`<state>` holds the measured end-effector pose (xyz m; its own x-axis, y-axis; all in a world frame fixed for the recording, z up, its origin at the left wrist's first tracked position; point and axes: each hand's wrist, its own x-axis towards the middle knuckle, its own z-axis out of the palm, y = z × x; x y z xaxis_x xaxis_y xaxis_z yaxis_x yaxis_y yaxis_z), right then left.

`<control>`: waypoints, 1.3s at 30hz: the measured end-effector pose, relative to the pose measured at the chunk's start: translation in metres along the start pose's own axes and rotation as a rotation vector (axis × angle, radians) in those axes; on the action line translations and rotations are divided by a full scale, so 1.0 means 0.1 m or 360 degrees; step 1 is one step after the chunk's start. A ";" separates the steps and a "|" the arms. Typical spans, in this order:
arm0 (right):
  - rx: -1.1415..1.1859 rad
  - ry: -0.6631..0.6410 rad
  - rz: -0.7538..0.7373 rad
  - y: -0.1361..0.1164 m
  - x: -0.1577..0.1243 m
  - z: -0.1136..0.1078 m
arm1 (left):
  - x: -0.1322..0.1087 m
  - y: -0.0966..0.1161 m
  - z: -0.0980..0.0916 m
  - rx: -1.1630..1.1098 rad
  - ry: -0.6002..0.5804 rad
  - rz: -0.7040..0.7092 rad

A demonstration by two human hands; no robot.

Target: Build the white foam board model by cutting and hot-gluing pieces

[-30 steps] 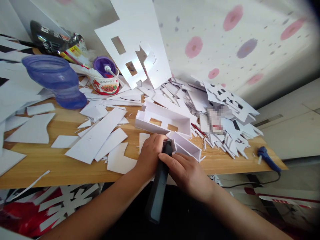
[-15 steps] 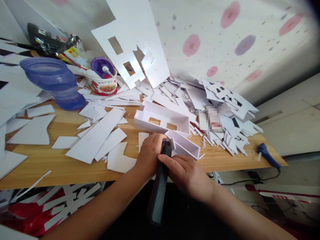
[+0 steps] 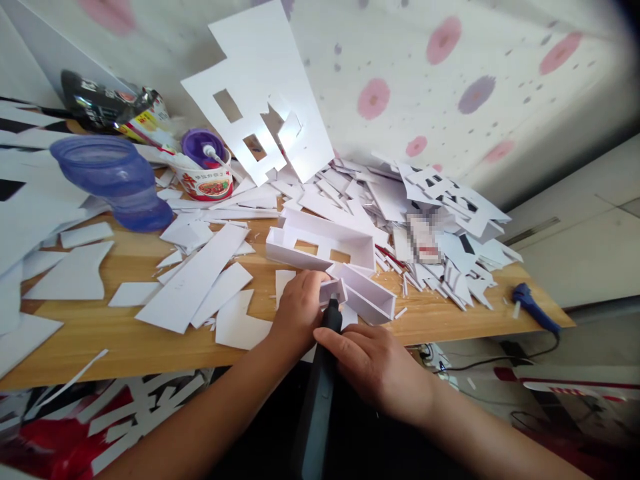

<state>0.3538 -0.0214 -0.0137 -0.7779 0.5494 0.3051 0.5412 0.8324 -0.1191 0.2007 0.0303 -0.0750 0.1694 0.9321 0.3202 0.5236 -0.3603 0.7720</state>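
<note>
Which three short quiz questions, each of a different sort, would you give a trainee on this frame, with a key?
1. Which hand holds the dark tool?
2. True or false: in the picture, the blue glue gun lies left of the blue translucent container.
3. What does the left hand hold? (a) the red-and-white tub (b) a small white piece (c) the blue glue gun

Key: 1. The right hand. 2. False. 3. b.
</note>
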 end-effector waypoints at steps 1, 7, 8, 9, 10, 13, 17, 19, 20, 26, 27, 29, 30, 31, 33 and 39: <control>0.0011 -0.0001 0.0002 -0.01 -0.01 -0.01 | 0.00 0.00 0.00 0.0004 0.0001 0.0002; 0.0023 -0.0013 -0.0011 -0.05 -0.06 -0.05 | -0.02 -0.04 0.02 0.0006 0.0021 0.0025; 0.0012 -0.0030 -0.0008 -0.05 -0.06 -0.06 | -0.02 -0.04 0.03 0.0008 0.0025 0.0030; 0.0000 -0.0053 -0.0004 -0.06 -0.06 -0.07 | -0.02 -0.05 0.03 0.0012 0.0029 0.0035; -0.0013 -0.0079 -0.0001 -0.06 -0.06 -0.08 | -0.02 -0.06 0.03 0.0018 0.0036 0.0038; -0.0049 -0.0134 -0.0005 -0.08 -0.07 -0.11 | -0.02 -0.05 0.03 0.0024 0.0043 0.0043; -0.0029 -0.0170 -0.0016 -0.13 -0.09 -0.16 | 0.00 0.01 0.01 0.0055 0.0021 -0.0040; -0.0024 -0.0159 -0.0060 -0.14 -0.11 -0.21 | 0.01 0.03 0.00 0.0076 0.0021 -0.0077; -0.0039 -0.0121 -0.0086 -0.13 -0.12 -0.25 | 0.01 0.04 0.00 0.0076 0.0020 -0.0073; -0.0076 0.0461 0.0099 0.19 -0.28 -0.37 | 0.01 0.05 0.00 0.0089 0.0009 -0.0037; -0.0003 0.0574 0.0194 0.27 -0.31 -0.35 | 0.01 0.05 0.00 0.0090 0.0004 -0.0051; 0.0175 0.0731 0.0360 0.39 -0.34 -0.26 | 0.00 0.05 0.00 0.0084 -0.0005 -0.0060; 0.0263 0.0761 0.0419 0.44 -0.34 -0.20 | 0.00 0.05 0.00 0.0081 -0.0010 -0.0051; 0.0343 0.0747 0.0465 0.46 -0.33 -0.14 | -0.01 0.05 0.00 0.0079 -0.0011 -0.0029; 0.0448 0.0655 0.0557 0.48 -0.28 -0.02 | -0.01 0.03 0.01 0.0083 -0.0006 0.0031; 0.0441 0.0917 0.0572 0.32 -0.15 0.08 | -0.02 0.03 0.01 0.0075 0.0010 0.0060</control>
<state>0.3805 -0.0021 -0.0298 -0.2350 0.7302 0.6415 0.5716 0.6376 -0.5164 0.2025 0.0276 -0.0734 0.1843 0.9177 0.3519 0.5558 -0.3926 0.7327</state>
